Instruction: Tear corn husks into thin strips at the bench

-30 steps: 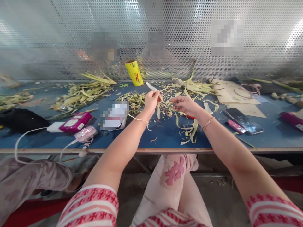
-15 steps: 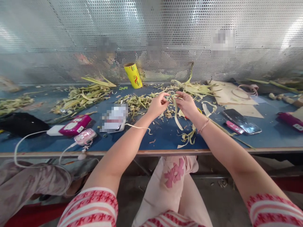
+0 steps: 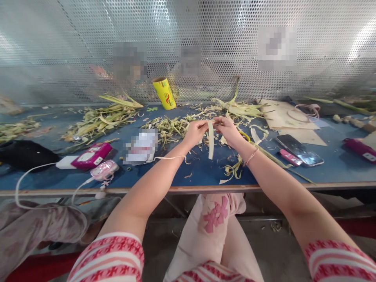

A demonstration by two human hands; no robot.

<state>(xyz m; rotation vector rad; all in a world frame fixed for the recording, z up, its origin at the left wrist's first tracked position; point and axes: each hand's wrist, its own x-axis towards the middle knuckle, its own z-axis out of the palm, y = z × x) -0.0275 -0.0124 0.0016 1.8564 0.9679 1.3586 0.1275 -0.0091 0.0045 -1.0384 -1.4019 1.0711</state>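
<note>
Between my two hands a pale green leaf strip (image 3: 211, 143) hangs down over the blue table. My left hand (image 3: 195, 133) is closed, its fingertips pinching the strip near its top from the left. From the other side my right hand (image 3: 227, 129), also closed, pinches the upper part. The fingertips of both hands nearly meet there. Below and left of them lies a heap of curled plant shreds (image 3: 169, 129). Behind my right hand rests a bunch of pale leaves (image 3: 237, 109), and thin peelings (image 3: 233, 171) lie near the table's front.
A yellow cardboard tube (image 3: 165, 94) stands at the back before a perforated metal panel (image 3: 223, 47). On the left are a magenta power bank (image 3: 92, 154), a pink device (image 3: 104, 170) and white cables. Right of my arm lie a phone (image 3: 299, 150) and brown paper (image 3: 289, 117).
My hands have come closer together at the strip. The strip, slanted and twisted before, now hangs straight and flat, a little further left.
</note>
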